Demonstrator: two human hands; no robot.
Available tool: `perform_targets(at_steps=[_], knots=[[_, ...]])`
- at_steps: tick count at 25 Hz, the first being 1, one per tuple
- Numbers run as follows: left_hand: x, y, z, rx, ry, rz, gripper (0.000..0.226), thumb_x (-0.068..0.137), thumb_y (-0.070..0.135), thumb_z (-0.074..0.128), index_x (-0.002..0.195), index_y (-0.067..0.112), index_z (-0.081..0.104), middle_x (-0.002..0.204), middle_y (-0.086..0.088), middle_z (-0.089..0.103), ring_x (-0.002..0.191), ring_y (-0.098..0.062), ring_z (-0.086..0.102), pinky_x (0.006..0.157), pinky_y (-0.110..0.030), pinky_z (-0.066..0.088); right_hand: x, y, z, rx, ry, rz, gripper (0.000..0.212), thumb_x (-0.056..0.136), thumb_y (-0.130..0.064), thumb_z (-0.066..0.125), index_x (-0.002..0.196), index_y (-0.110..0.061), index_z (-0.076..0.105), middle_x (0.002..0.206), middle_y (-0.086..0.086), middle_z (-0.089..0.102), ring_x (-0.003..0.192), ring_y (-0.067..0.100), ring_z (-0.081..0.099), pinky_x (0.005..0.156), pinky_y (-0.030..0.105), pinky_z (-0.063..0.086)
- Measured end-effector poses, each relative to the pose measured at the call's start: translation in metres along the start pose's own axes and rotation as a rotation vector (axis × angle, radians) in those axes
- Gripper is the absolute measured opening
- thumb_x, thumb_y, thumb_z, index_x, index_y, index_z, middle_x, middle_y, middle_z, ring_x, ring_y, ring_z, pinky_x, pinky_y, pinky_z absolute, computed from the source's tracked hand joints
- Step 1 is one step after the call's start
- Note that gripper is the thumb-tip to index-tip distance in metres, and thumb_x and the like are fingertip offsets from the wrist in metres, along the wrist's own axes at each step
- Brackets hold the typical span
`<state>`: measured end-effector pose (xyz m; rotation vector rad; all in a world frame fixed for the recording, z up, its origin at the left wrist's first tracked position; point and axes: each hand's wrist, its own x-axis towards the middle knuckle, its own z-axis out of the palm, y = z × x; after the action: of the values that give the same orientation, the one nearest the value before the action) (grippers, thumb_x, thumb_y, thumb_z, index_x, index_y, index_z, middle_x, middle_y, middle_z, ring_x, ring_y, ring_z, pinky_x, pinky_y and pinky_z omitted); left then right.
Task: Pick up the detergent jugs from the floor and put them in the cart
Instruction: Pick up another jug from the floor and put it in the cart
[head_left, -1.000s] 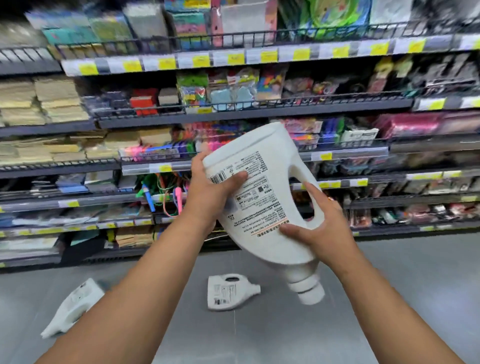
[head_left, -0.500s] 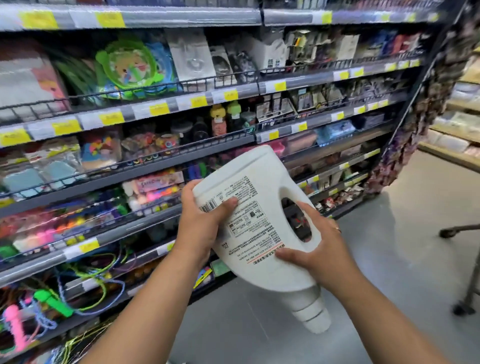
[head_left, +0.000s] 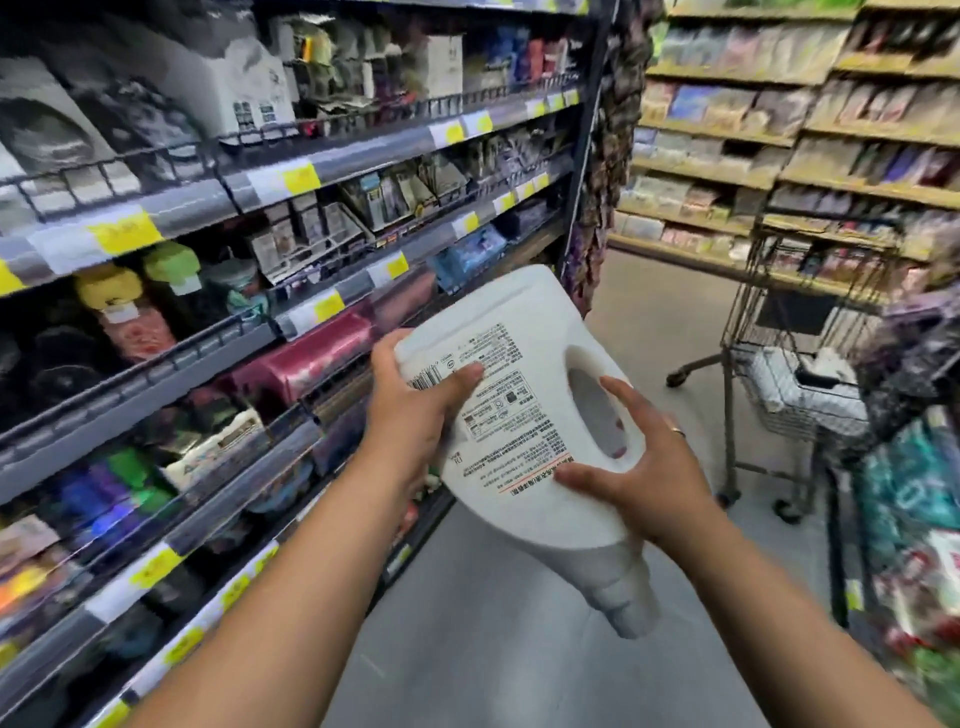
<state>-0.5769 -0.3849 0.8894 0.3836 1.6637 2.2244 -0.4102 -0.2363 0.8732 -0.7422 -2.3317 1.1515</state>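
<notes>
Dark metal shelving (head_left: 363, 161) with yellow price tags (head_left: 123, 231) is holding blurred packaged goods at left; tan shelves (head_left: 727, 135) are lining the far aisle across grey floor (head_left: 467, 623).

cart (head_left: 743, 317) partly hidden, shelf goods (head_left: 130, 119) blurred

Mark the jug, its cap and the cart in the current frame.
jug (head_left: 519, 395), head view, printed label face.
cap (head_left: 634, 613), head view, its lower end.
cart (head_left: 748, 304), head view, left wire wall of the basket.
</notes>
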Motion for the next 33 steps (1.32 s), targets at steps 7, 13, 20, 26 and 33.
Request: perform_targets(at_steps=[7,13,20,26,33], knots=[[0.114,-0.034,0.092,0.014,-0.243,-0.056,0.068,0.07,0.001,0.082,0.125,0.019,0.045,0.109,-0.006,0.066,0.098,-0.024,0.067,0.083,-0.043,0.058,0.07,0.04,-0.03,-0.003,0.198,0.196,0.105,0.036,-0.068,0.08,0.132,-0.06,0.037,0.123,-0.002,0.046,0.104,0.013,0.048,0.087,0.027,0.036],[0.181,-0.081,0.187,-0.011,-0.362,-0.134,0.061,0.07,0.003,0.082,0.114,0.027,0.048,0.108,-0.007,0.067,0.098,-0.025,0.069,0.084,-0.047,0.058,0.136,0.106,-0.076,0.004,0.301,0.252,0.106,0.031,-0.07,0.078,0.131,-0.057,0.042,0.132,-0.003,0.051,0.12,0.017,0.052,0.103,0.038,0.043],[0.262,-0.135,0.327,0.021,-0.393,-0.187,0.057,0.075,-0.003,0.078,0.112,0.028,0.047,0.108,-0.005,0.065,0.097,-0.024,0.068,0.078,-0.042,0.059,0.244,0.2,-0.156,0.016,0.332,0.286,0.092,0.033,-0.072,0.078,0.116,-0.071,0.04,0.133,0.002,0.053,0.12,0.017,0.053,0.104,0.039,0.043],[0.329,-0.169,0.437,0.081,-0.425,-0.225,0.067,0.076,-0.002,0.077,0.129,0.02,0.043,0.109,-0.001,0.066,0.092,-0.016,0.068,0.07,-0.029,0.059,0.331,0.269,-0.216,0.047,0.331,0.365,0.108,0.033,-0.073,0.079,0.133,-0.056,0.041,0.135,-0.002,0.051,0.118,0.016,0.052,0.101,0.04,0.044],[0.44,-0.229,0.546,0.12,-0.516,-0.314,0.061,0.077,-0.003,0.076,0.122,0.023,0.044,0.111,-0.007,0.065,0.095,-0.023,0.069,0.08,-0.042,0.061,0.448,0.341,-0.255,0.082,0.394,0.415,0.113,0.041,-0.059,0.088,0.142,-0.041,0.039,0.138,-0.015,0.046,0.125,0.009,0.046,0.103,0.031,0.037]])
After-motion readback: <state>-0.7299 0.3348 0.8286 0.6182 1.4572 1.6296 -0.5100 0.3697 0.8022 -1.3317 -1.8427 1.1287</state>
